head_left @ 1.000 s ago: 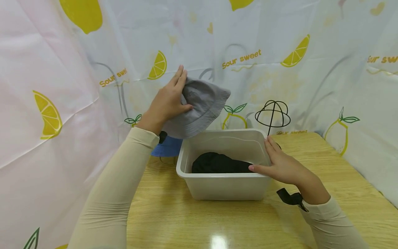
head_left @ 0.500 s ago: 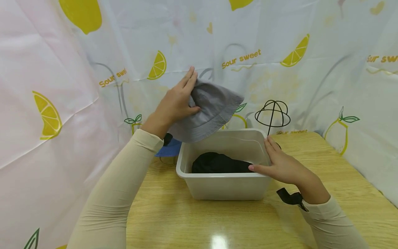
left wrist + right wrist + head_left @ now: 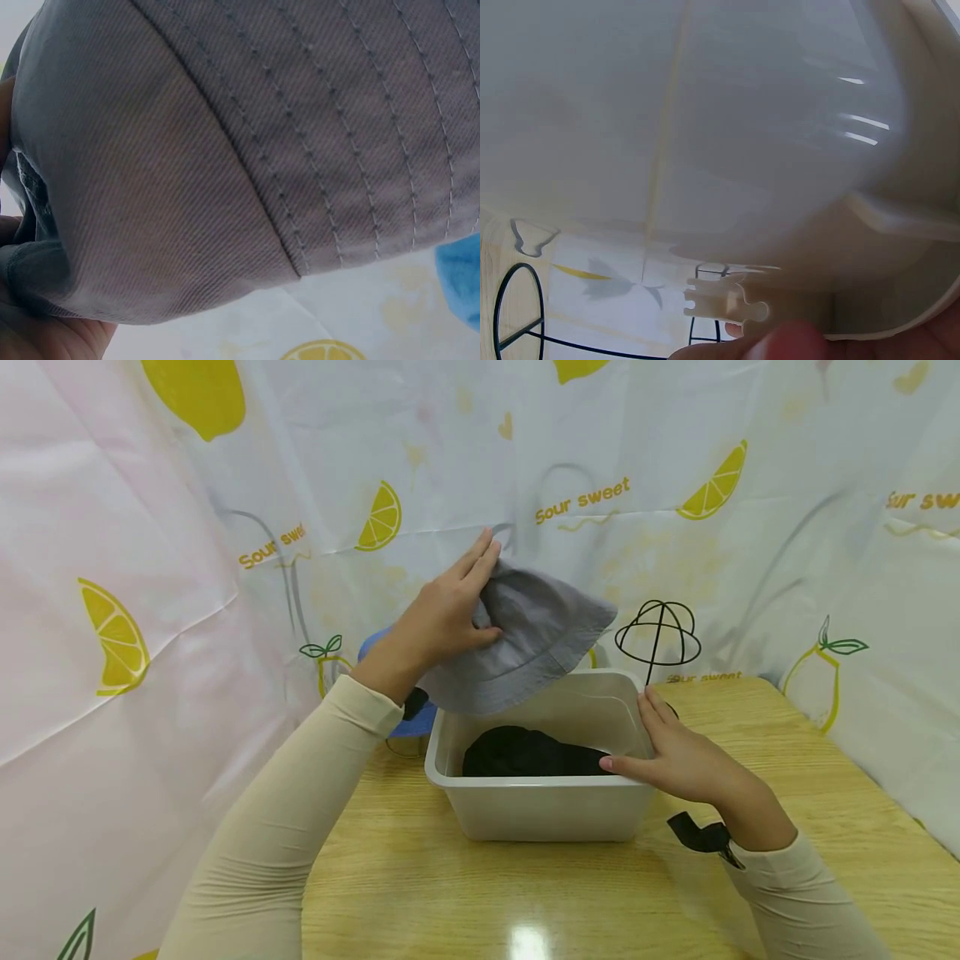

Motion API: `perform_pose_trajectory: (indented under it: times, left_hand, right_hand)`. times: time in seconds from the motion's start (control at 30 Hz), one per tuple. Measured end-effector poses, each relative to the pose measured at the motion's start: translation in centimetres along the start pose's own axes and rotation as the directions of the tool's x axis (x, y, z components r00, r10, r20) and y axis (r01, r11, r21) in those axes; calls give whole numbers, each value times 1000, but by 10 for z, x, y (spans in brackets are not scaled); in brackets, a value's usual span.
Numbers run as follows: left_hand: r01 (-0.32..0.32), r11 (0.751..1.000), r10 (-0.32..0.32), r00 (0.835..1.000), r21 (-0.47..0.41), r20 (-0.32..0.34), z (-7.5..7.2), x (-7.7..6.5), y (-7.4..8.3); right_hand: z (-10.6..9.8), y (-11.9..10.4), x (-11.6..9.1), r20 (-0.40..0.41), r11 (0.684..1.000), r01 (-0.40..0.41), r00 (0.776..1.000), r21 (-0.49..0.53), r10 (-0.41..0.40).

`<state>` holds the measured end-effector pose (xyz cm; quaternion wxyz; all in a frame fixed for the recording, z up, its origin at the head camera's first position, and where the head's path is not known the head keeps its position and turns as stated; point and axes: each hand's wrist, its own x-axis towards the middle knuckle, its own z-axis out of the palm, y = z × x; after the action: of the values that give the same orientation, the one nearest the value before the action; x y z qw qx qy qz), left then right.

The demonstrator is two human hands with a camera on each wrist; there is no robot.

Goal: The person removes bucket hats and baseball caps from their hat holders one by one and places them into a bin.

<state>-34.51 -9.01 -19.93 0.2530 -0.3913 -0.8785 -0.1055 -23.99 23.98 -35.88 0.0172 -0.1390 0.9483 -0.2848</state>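
My left hand point(image 3: 450, 614) grips a grey bucket hat point(image 3: 536, 635) by its crown, the thumb on the near side. The hat is tilted, its brim hanging over the back left of a white plastic bin point(image 3: 547, 814). Up close in the left wrist view, the brim's stitched rows point(image 3: 360, 127) fill much of the frame. On the bin's right front corner, my right hand point(image 3: 686, 760) holds the rim, with the thumb across the front edge and the fingers along the right side. A black cap point(image 3: 525, 753) lies inside the bin.
A black wire hat stand point(image 3: 658, 635) rises behind the bin's right side. Behind my left wrist, a blue hat point(image 3: 412, 718) sits on another stand, partly hidden. The wooden table point(image 3: 420, 893) meets a lemon-printed curtain point(image 3: 480, 452) at the back.
My left hand has carried the grey bucket hat to the right and slightly down, from the bin's left end to over its back edge. The right hand and bin have stayed still.
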Motion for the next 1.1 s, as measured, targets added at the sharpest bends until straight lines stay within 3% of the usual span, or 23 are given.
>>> perform_pose_trajectory:
  times: [0.2,0.47,1.1]
  left_hand:
    - [-45,999,46,998,-19,37,4,-1,9]
    - [-9,996,13,999,-93,45,5,-3,16]
    - [-17,976,44,992,-215,122,16,-4,28]
  right_hand:
    - [0,0,0,7,1000,-11,1000,-4,11]
    - [-1,-2,0,17,1000,-7,1000,-8,7]
    - [2,1,0,-4,999,-4,1000,-40,3]
